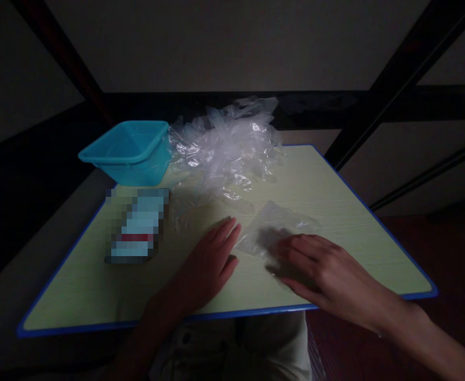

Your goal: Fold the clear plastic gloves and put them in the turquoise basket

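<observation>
Plastic sheet [272,222], clear and thin, lies on the bench [367,248] right of centre in the frame, between the two hands. The left hand [206,264], at lower centre, has its fingers stretched out and its thumb apart, fingertips just beside the sheet's left edge; whether they touch it I cannot tell. The right hand [323,267], at lower right, curves over the near side of the sheet; shadow hides its fingertips, so whether they pinch or only press cannot be told.

Film this thin probably clings and creases, so it seems best to steady one edge with light, flat left fingers while the right ones smooth outward slowly, never dragging.

At upper left a blue tub [135,169] stands with its mouth up; blue inner walls show, but its bottom is too dim to read. Just beside it, at upper centre, sits a loose pile of crumpled clear plastic [232,143], in no container that I can see.
</observation>
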Demonstrator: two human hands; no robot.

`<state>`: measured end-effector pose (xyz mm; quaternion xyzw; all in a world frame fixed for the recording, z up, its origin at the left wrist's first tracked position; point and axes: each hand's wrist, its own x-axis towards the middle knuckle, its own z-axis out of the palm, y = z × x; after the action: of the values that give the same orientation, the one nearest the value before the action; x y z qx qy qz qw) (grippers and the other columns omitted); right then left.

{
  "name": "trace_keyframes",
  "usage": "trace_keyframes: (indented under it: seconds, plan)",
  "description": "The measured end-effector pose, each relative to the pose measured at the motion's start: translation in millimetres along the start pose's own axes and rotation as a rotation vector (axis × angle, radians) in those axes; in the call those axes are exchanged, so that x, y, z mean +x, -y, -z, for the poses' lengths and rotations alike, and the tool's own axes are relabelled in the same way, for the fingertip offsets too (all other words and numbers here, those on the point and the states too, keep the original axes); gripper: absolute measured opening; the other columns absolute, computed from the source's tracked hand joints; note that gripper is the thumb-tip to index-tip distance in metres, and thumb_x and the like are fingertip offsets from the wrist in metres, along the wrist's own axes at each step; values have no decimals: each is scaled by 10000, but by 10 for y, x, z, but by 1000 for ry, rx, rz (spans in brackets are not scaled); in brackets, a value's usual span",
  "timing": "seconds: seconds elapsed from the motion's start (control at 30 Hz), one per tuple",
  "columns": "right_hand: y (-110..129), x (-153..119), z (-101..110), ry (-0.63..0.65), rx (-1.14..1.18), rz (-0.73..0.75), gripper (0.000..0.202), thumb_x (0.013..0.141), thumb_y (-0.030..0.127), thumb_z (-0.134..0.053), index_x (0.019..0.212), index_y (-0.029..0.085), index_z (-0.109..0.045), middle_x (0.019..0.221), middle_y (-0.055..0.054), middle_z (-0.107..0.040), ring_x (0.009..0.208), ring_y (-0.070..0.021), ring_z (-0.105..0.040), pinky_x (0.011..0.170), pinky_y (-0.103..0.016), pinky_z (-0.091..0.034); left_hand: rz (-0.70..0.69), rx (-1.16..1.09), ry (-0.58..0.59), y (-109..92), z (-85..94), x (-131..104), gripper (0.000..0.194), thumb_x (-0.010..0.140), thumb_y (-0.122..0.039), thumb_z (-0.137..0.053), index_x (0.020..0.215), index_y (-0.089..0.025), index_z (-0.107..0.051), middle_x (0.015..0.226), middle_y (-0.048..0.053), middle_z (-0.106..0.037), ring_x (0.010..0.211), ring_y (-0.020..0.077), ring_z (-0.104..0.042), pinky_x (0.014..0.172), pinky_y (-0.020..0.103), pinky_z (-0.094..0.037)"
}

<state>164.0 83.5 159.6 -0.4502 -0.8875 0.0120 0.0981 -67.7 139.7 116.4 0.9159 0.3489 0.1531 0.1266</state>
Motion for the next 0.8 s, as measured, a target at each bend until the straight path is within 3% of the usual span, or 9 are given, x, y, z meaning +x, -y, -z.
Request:
trace_keyframes:
  seconds: [0.07,0.2,0.37,0.57,0.8]
  plan:
    - [76,-49,27,9,-19,17,172,844,257,-530,920,141,-632,815,-78,-647,748,-228,-614,661,-386,-508,15,-51,-12,2,30,2,433,873,-159,-403,1304,-118,-415,1354,134,-471,1262,209,-417,1052,392,-357]
    - [153,-137,31,21,-34,34,98,819,199,-548,878,165,-618,785,-55,-638,706,-214,-597,617,-362,-478,-1,-153,-3,-41,51,30,396,867,-123,-383,1252,-159,-468,1215,89,-589,1138,186,-525,994,370,-422]
    - [160,-178,12,48,-47,15,43,802,160,-554,807,183,-590,743,-36,-628,676,-207,-583,601,-359,-452,7,-203,39,-80,39,87,465,830,-70,-393,1287,-151,-429,1151,81,-618,1100,181,-546,964,353,-443]
    - [144,-182,5,71,-66,5,121,817,96,-516,748,188,-554,706,-24,-613,627,-182,-566,566,-333,-416,3,-199,52,-72,64,142,507,807,-53,-428,1310,-106,-401,1155,110,-608,1071,193,-559,947,352,-451]
    - [192,-162,-37,8,-132,80,167,776,10,-495,776,151,-585,677,-44,-611,615,-181,-565,572,-327,-420,12,-203,36,-67,39,195,508,781,-40,-461,1281,-129,-435,1085,94,-633,1014,198,-582,916,350,-464]
